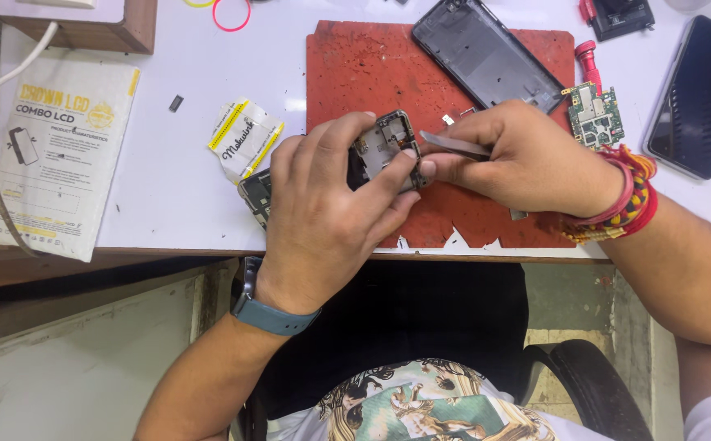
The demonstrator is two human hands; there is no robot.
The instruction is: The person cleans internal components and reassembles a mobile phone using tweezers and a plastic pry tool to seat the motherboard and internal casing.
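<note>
Box (57, 155): lies flat at the worktop (167, 188) left edge.
Left hand (323, 212): closed around the phone frame (384, 147), holding it tilted above the red mat (355, 73).
Right hand (519, 159): pinches tweezers (453, 145), tips touching the frame.
Board (594, 114): on the mat's right edge.
Risk: tweezers could slip and scratch the frame if pressed hard.

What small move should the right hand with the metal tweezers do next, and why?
Probably ease the thin metal tweezers a little further left into the dark phone frame. Their tip already meets the frame's edge, the right hand pinches them, and the left hand grips the frame steady above the red work mat.
</note>
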